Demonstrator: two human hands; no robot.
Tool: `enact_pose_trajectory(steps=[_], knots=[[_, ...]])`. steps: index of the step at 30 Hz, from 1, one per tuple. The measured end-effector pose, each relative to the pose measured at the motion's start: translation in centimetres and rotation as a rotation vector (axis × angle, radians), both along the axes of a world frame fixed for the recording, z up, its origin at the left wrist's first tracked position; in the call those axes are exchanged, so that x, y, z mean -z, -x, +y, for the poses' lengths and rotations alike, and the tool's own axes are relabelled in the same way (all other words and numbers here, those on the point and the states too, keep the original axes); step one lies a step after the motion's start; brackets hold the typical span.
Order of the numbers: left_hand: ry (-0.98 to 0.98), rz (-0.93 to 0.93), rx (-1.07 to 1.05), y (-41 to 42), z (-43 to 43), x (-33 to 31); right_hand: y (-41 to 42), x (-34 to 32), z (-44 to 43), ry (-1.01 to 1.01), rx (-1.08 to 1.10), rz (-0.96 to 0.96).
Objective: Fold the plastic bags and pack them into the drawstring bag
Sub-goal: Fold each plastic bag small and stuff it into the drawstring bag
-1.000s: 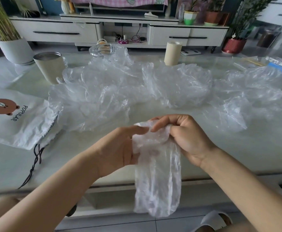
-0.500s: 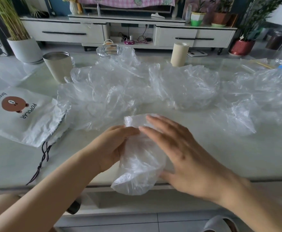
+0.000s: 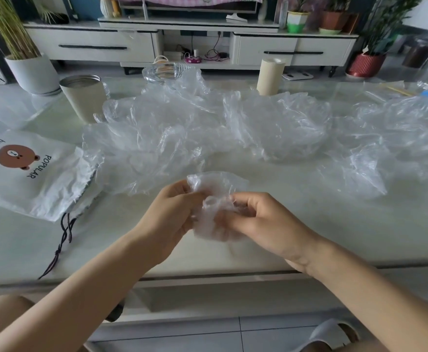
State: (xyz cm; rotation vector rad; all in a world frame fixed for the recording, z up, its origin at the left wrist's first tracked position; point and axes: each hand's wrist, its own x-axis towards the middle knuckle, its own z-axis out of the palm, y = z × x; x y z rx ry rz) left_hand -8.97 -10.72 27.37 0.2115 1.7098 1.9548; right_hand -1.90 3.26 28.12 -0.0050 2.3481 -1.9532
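Several crumpled bags (image 3: pixel 182 133) beside drawstring bag (image 3: pixel 37 184)

On the table (image 3: pixel 334 229): drawstring bag (image 3: pixel 30 179) at my left; loose bags (image 3: pixel 169 138) across the middle and right. Behind them: cup (image 3: pixel 83 100) left, dish (image 3: pixel 161 71), roll (image 3: pixel 270 77). Before them, wad (image 3: pixel 213 199) between my left hand (image 3: pixel 168 214) and right hand (image 3: pixel 261 219).

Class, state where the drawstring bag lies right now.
In the head view, the drawstring bag lies flat on the left of the table, its gathered mouth beside the loose plastic bags, the beige cup behind it.
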Motion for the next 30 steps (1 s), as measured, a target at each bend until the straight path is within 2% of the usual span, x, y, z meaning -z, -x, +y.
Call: enact_pose_trajectory(steps=[3,6,9,13,16,22,24,27,30], knots=[[-0.057,-0.032,0.165,0.1,-0.1,-0.2,0.3,0.4,0.0,-0.089,0.042,-0.065],[0.031,0.114,0.246,-0.5,-0.2,-0.2,0.4,0.2,-0.1,-0.108,0.092,-0.064],[0.08,0.188,0.097,-1.1,0.1,0.3,0.6,0.2,-0.2,-0.096,0.139,-0.052],[0.122,0.222,-0.11,-1.0,0.4,1.2,0.7,0.3,-0.4,-0.112,0.101,-0.073],[0.103,0.248,-0.271,-0.8,0.5,1.3,0.7,0.4,-0.4,-0.099,0.116,-0.061],[0.068,0.318,-0.447,-0.1,0.1,0.3,0.9,-0.1,0.3,-0.178,0.344,-0.054],[0.08,0.338,-0.402,0.2,-0.2,0.0,1.0,-0.5,1.0,-0.049,0.35,-0.092],[0.07,0.331,-0.267,-0.1,-0.3,-0.1,0.8,-0.9,1.2,0.226,0.206,-0.217],[0.106,0.316,-0.137,-0.9,0.0,-0.2,0.8,-0.1,0.1,0.272,0.17,-0.204]])
